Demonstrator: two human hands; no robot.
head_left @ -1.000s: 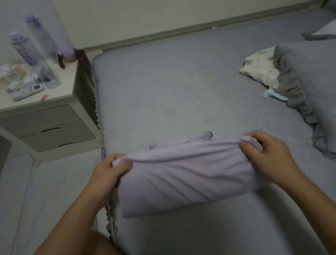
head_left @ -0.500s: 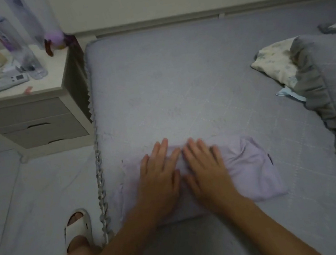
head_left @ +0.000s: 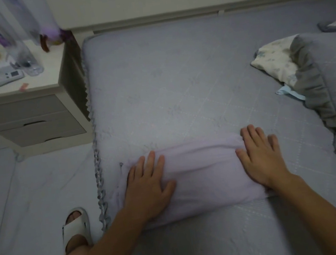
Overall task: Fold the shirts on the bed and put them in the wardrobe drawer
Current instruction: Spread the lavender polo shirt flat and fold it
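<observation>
A pale lilac shirt (head_left: 203, 172), folded into a flat rectangle, lies on the grey bed (head_left: 178, 83) near its front left edge. My left hand (head_left: 148, 181) presses flat on the shirt's left part, fingers spread. My right hand (head_left: 261, 158) lies flat on the shirt's right end, fingers apart and pointing away from me. Neither hand grips the cloth. No wardrobe or drawer of it is in view.
A bedside table (head_left: 33, 115) with two drawers stands left of the bed, carrying bottles (head_left: 1, 36), a remote (head_left: 2, 78) and small items. A grey frilled pillow (head_left: 333, 92) over a floral cloth (head_left: 274, 62) lies at the right. My slippered foot (head_left: 75, 227) stands on the floor.
A second ago both hands held the shirt's folded edge; then they pressed side by side at its middle. Now they have slid apart toward the shirt's two ends.
</observation>
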